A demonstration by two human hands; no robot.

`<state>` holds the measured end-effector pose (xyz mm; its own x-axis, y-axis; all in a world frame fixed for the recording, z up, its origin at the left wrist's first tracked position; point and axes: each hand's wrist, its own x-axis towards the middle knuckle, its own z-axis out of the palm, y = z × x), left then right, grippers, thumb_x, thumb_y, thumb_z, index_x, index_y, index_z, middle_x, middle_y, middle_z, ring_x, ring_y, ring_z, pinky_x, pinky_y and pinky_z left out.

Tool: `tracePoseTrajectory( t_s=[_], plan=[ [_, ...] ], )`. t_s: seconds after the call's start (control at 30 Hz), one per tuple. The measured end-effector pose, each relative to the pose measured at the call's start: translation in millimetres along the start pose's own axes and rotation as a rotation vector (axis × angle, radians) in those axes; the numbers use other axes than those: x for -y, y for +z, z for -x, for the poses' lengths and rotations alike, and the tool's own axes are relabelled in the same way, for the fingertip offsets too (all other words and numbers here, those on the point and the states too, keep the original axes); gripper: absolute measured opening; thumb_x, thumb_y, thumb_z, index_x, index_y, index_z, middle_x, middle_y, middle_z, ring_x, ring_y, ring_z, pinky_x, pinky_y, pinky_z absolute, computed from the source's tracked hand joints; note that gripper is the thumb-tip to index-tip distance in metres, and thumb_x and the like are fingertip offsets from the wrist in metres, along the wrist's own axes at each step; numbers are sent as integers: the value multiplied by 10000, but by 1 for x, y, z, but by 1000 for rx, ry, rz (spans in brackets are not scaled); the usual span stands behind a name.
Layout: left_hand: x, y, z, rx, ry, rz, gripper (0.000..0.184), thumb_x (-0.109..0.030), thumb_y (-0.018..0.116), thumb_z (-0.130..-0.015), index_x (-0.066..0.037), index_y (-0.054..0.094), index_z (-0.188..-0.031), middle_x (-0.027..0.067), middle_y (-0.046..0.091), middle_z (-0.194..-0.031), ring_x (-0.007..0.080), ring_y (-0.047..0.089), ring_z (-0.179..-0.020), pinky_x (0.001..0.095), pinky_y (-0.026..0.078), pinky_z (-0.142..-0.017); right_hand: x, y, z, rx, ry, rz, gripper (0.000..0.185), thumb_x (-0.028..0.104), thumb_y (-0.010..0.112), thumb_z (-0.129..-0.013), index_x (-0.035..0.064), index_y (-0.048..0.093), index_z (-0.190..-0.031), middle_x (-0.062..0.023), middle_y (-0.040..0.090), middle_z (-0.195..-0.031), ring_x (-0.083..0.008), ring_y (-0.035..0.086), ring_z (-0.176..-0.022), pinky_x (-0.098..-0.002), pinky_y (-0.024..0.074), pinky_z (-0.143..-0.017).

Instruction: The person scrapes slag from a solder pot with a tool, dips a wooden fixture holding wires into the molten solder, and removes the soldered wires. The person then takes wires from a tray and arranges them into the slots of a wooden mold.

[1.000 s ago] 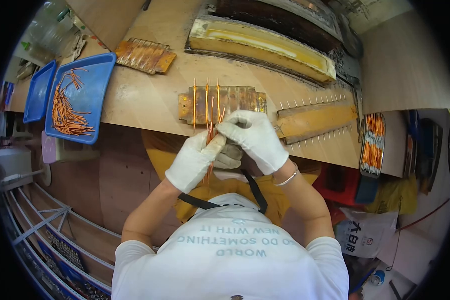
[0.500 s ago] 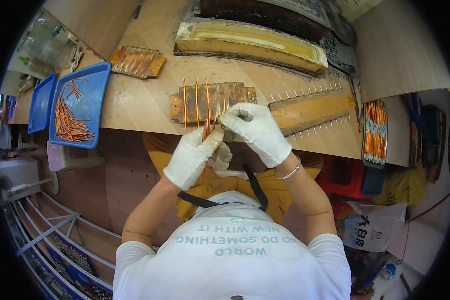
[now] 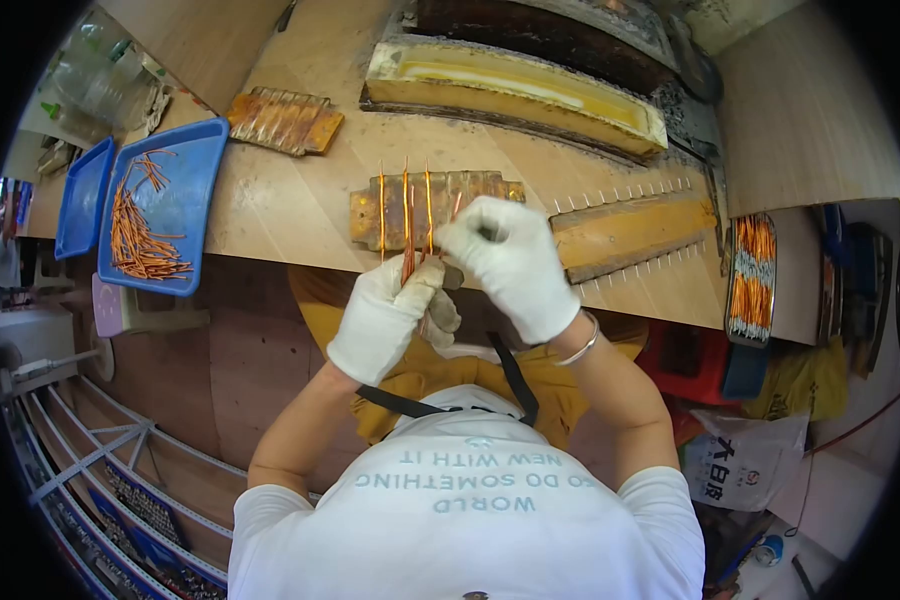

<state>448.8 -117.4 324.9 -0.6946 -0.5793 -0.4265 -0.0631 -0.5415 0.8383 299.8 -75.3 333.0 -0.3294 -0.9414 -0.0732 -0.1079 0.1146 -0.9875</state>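
Note:
My left hand [image 3: 385,312], in a white glove, is closed around a small bundle of copper wires [image 3: 408,262] whose ends stick up past the fingers. My right hand [image 3: 515,268], gloved too, is pinched at the near edge of a grooved, brown-stained block [image 3: 478,188]. One copper wire [image 3: 457,204] shows just above its fingertips; its lower part is hidden by the glove. Several straight copper wires [image 3: 382,212] lie across the block's left half, side by side, their ends reaching past its far edge.
A blue tray [image 3: 210,185] of loose copper wires stands left, beside another blue tray [image 3: 76,225]. Behind are a second grooved block [image 3: 290,122] and a long yellowish trough [image 3: 510,105]. Right are a board with pale pins [image 3: 635,228] and a container of copper pieces [image 3: 752,275].
The right hand has shifted slightly at the block, its fingers still pinched. The left hand keeps its bundle. The whole view has moved a little.

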Motion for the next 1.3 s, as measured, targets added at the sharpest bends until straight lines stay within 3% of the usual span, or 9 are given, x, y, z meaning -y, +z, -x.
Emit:
tracePoseTrajectory(
  t_s=[0.13, 0.17, 0.3, 0.37, 0.6, 0.7, 0.8, 0.97, 1.3],
  plan=[
    [0, -11, 6, 1, -137, -33, 326, -269, 444, -897, 43, 536, -891, 92, 575, -615, 129, 553, -495, 222, 446, -458, -7, -27, -45, 45, 244, 16, 181, 160, 625, -774, 7, 603, -681, 4, 540, -562, -63, 430, -504, -239, 376, -466],
    [0, -12, 7, -48, -165, -30, 340, -280, 434, -901, 45, 535, -900, 74, 556, -597, 118, 530, -482, 221, 440, -451, -10, -28, -51, 55, 212, 97, 229, 190, 633, -754, 9, 593, -620, -37, 536, -521, -116, 426, -447, -267, 384, -457],
    [8, -27, 9, -106, -124, 3, 352, -290, 444, -896, 50, 538, -900, 60, 537, -593, 104, 495, -487, 218, 427, -452, -32, -24, -67, 111, 106, 502, 256, 214, 632, -751, -4, 579, -627, -34, 512, -527, -90, 441, -487, -259, 368, -463],
    [8, -29, 11, -112, -122, 30, 348, -287, 443, -896, 48, 538, -899, 57, 532, -588, 103, 498, -493, 219, 428, -456, -29, -17, -68, 30, 93, 657, 270, 236, 641, -726, -4, 583, -614, -102, 536, -525, -160, 491, -484, -316, 391, -489],
    [8, -42, 11, -101, -71, 69, 342, -289, 429, -901, 35, 538, -907, 43, 516, -578, 104, 491, -498, 224, 428, -463, -10, -9, -57, -27, 174, 821, 305, 343, 599, -728, 53, 628, -641, -136, 588, -621, -302, 579, -640, -383, 458, -621],
    [11, -52, 10, -74, -38, 158, 304, -245, 420, -903, 33, 521, -974, 58, 532, -651, 113, 503, -548, 237, 435, -501, -13, -11, -44, -45, 36, 841, 218, 283, 605, -730, 68, 631, -754, -119, 593, -737, -294, 575, -705, -381, 456, -646],
    [8, -57, 12, -38, -41, 246, 291, -207, 433, -894, 36, 502, -1039, 87, 554, -771, 138, 536, -619, 260, 467, -578, -20, -9, -33, 68, -366, 826, 179, 158, 618, -718, 95, 620, -885, -88, 545, -789, -258, 547, -761, -346, 442, -646],
    [-1, -52, 16, -7, -79, 411, 319, -206, 418, -900, 32, 451, -1110, 153, 586, -878, 229, 606, -758, 321, 497, -699, -32, -9, -30, 76, -401, 927, 166, 171, 601, -720, 100, 602, -870, -90, 537, -804, -262, 535, -784, -360, 445, -665],
    [-1, -54, 20, -21, -88, 365, 347, -216, 398, -910, 48, 417, -1135, 174, 586, -897, 247, 609, -756, 322, 494, -699, -25, -8, -33, 143, -576, 967, 195, 87, 585, -718, 83, 599, -912, -65, 561, -897, -258, 529, -847, -360, 423, -732]
  ],
)
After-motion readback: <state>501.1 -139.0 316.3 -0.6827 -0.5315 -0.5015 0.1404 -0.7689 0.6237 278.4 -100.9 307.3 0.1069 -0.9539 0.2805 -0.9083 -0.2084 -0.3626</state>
